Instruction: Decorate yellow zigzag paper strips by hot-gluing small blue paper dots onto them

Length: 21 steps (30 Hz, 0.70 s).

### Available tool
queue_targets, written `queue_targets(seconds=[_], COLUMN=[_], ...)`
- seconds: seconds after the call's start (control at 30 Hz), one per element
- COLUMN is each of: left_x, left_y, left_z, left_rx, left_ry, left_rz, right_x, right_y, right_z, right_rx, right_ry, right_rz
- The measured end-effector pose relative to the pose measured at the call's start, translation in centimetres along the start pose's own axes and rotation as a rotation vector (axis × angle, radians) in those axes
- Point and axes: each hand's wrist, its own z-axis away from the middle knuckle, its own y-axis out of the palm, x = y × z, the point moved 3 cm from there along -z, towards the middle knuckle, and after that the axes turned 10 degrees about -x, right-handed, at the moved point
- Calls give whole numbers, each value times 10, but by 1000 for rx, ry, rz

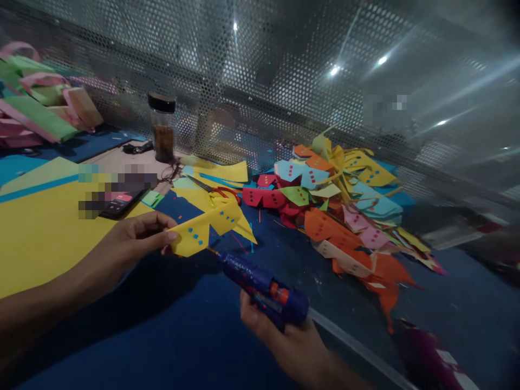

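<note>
Between the thumb and fingers of my left hand is a yellow paper cutout with small blue squares on it, held above the blue table. My right hand is wrapped round a dark blue glue gun, whose nozzle points left at the cutout's lower edge. Whether the tip touches the paper I cannot tell. Just behind the cutout lie scissors with red handles, partly covered by yellow paper.
Many-coloured paper cutouts are heaped at the right. A phone rests on large yellow sheets at the left. Behind stands a lidded jar of brown contents, before a perforated metal screen. Pink and green paper pieces lie far left.
</note>
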Motion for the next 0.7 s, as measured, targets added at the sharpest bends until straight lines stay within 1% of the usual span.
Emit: queue_targets(seconds=[0.07, 0.13, 0.2, 0.27, 0.37, 0.7], left_x=[-1, 1, 2, 3, 2, -3], left_y=[-1, -1, -1, -1, -1, 2], left_z=[0, 0, 0, 0, 1, 4], left_rx=[1, 15, 29, 33, 35, 11], left_ry=[4, 2, 1, 0, 1, 14], left_rz=[-1, -18, -38, -46, -48, -15], right_x=[1, 10, 21, 29, 31, 25], right_y=[0, 1, 3, 5, 8, 12], right_z=[-1, -3, -7, -10, -13, -14], right_rx=[-38, -66, -55, -35, -23, -9], right_ry=[-97, -207, -295, -351, -385, -382], right_rz=[50, 73, 85, 101, 117, 73])
